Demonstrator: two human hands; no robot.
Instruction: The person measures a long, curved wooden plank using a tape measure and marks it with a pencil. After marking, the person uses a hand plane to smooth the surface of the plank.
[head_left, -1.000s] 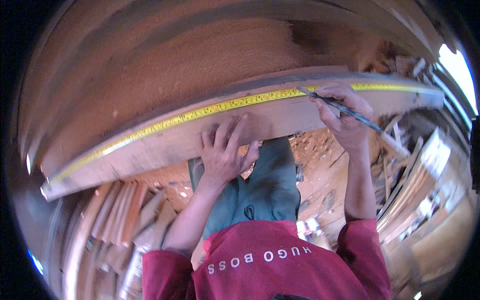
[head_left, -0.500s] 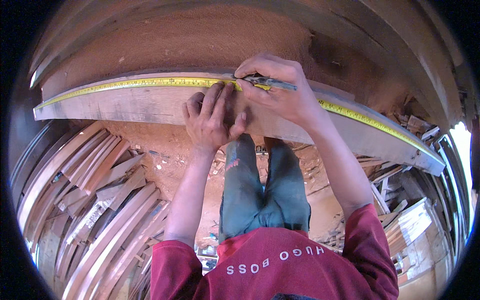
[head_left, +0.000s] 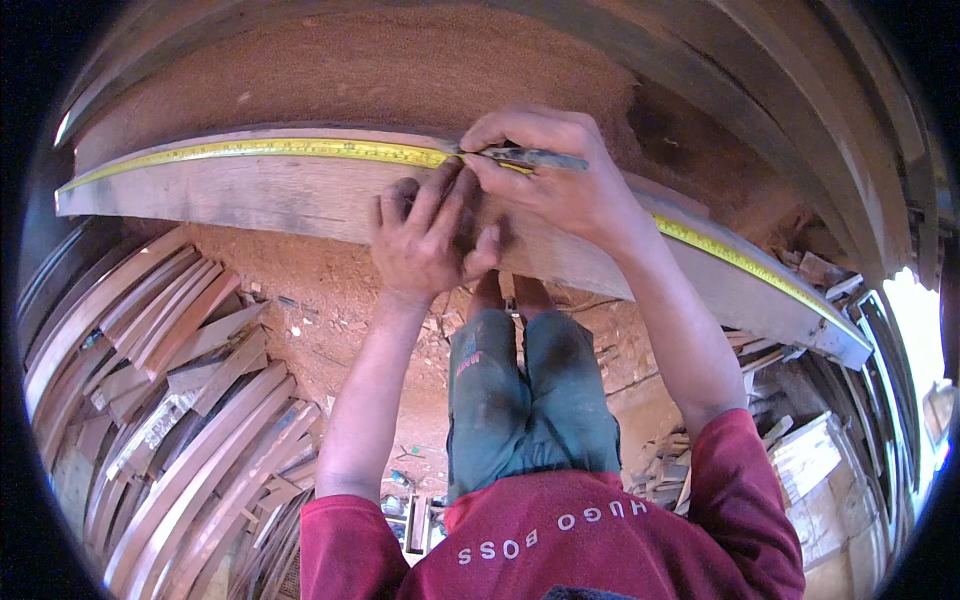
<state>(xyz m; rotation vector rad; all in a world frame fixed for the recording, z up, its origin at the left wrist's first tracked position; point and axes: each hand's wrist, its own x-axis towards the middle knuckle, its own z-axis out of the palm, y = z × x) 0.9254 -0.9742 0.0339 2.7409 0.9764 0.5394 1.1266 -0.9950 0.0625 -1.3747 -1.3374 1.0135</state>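
I see 1 long, pale-brown wooden board (head_left: 250,190) spanning the scene from left to right. Along its far side runs 1 narrow yellow tape-measure blade (head_left: 300,147). The left hand (head_left: 425,240) rests on the board half spread, thumb apart, fingertips at the tape. The right hand (head_left: 555,180) pinches 1 slim, dark, pencil-shaped marker (head_left: 552,159), its tip at the tape's far edge. Near left, I count more than 10 brown wooden strips (head_left: 180,310).
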